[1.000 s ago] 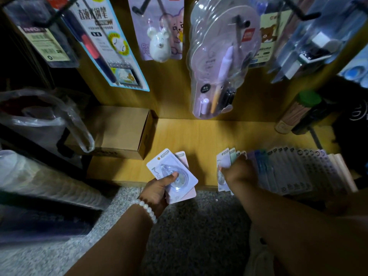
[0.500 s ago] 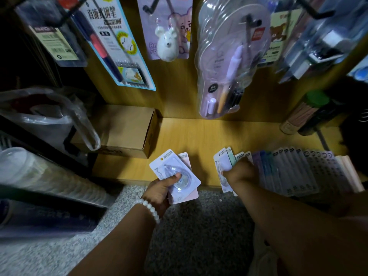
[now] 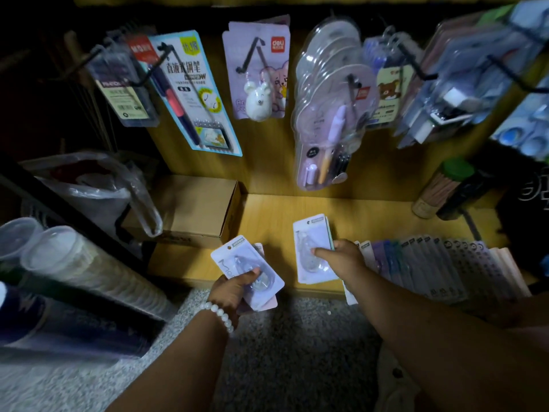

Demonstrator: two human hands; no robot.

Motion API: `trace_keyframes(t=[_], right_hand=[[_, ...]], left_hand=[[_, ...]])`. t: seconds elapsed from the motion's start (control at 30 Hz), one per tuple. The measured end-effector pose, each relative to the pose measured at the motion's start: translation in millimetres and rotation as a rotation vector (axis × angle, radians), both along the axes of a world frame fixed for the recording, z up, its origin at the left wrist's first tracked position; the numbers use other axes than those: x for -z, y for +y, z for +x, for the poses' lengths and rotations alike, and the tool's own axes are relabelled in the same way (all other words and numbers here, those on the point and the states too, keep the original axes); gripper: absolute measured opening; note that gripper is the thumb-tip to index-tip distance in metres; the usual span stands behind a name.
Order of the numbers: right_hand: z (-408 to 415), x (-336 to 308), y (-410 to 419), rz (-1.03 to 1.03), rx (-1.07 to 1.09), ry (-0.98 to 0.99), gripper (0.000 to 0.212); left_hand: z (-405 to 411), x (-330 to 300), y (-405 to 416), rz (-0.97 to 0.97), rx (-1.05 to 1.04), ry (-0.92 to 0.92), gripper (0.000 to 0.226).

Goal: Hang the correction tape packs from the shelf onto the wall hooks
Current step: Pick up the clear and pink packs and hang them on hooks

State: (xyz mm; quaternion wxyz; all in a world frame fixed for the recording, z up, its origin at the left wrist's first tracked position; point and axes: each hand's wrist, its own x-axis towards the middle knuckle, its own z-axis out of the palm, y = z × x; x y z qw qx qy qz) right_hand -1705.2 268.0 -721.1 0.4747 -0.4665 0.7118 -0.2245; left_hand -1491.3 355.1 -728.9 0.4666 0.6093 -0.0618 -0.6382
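- Dim light falls on a low wooden shelf (image 3: 267, 212) with a wooden back wall (image 3: 261, 150) above it and speckled grey floor (image 3: 297, 337) in front.
- Black wall hooks (image 3: 416, 62) stick out of the wall, each carrying hanging stationery: a long blue pen card (image 3: 193, 93), a purple card with a white mouse toy (image 3: 257, 69), and a stack of clear oval blister packs (image 3: 329, 99).
- The left hand (image 3: 234, 288), with a white bead bracelet (image 3: 218, 315) on its wrist, grips a small stack of correction tape packs (image 3: 246, 269); the thumb lies across the top pack's clear bubble, and a pinkish pack shows under the white one.
- This stack is held over the shelf's front edge, partly above the floor.
- The right hand (image 3: 341, 257) pinches another few packs (image 3: 313, 248), thumb on the front face, fingers behind; at least two card edges show, the rear one greenish. Whether they rest on the shelf or are lifted off it I cannot tell.
- Just right of that hand, a long fanned row of packs (image 3: 430, 269) lies overlapped on the shelf, in purple, blue and pale tones.
- A closed cardboard box (image 3: 196, 209) sits at the shelf's left end, with a clear plastic bag (image 3: 98, 188) draped beside it.
- Near the right end lies a green-capped tube (image 3: 442, 185).
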Motion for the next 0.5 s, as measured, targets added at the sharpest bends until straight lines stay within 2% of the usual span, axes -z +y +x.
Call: trace_keyframes(t=[0.07,0.13,0.2,0.33,0.47,0.5], right_hand=[[11,-21,7,-0.012,-0.003,-0.217,0.016],[20,-43,16,0.0,-0.023,-0.417,0.005],[28,-60,27,0.013,-0.061,-0.54,0.014],[44,-85,51,0.037,-0.111,-0.705,0.01],[56,-104,68,0.006,-0.112,-0.746,0.01],[59,-109,71,0.003,-0.089,-0.739,0.011]], left_hand=[[8,-10,5,-0.073,-0.011,0.02,0.051],[13,-25,13,-0.117,-0.025,0.002,0.041],[17,-40,21,-0.151,-0.013,-0.004,0.043],[13,-74,37,-0.271,0.08,0.006,0.07],[9,-97,44,-0.348,0.129,-0.041,0.071],[9,-101,46,-0.373,0.163,0.005,0.074]])
